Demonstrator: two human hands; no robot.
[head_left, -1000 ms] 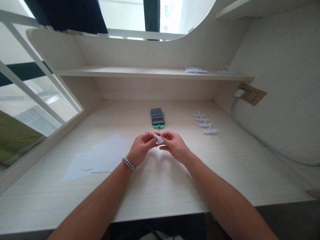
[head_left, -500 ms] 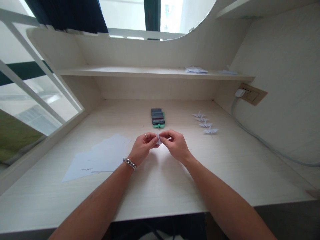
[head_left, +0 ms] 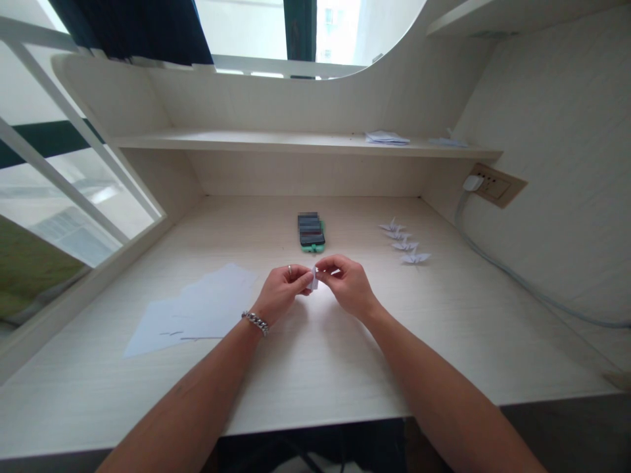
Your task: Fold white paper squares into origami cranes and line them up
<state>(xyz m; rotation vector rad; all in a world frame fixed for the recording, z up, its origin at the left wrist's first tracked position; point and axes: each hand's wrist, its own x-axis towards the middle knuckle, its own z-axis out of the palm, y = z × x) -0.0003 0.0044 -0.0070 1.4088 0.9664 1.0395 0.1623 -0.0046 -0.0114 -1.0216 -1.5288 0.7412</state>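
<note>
A small folded piece of white paper (head_left: pixel 314 279) is held above the desk, between my two hands. My left hand (head_left: pixel 283 287), with a ring and a chain bracelet, pinches its left side between thumb and fingers. From the other side, the thumb and fingertips of my right hand (head_left: pixel 345 282) close on the paper's upper right edge. The fingers hide much of the paper, so its exact folded form cannot be made out. Just beyond the hands lies a phone (head_left: pixel 311 231) with a green edge. Several folded paper cranes (head_left: pixel 415 258) stand in a row to the right.
White paper sheets (head_left: pixel 202 305) lie spread on the desk (head_left: pixel 315 381) at the left. A shelf (head_left: pixel 276 141) at the back bears a stack of folded paper (head_left: pixel 387 138). On the right wall, a plug with a grey cable (head_left: pixel 513 272) sits in a socket (head_left: pixel 500 186).
The folded paper has turned slightly in my fingers, and more of its right side shows. My right fingertips have shifted a little up. The other things have stayed in place.
</note>
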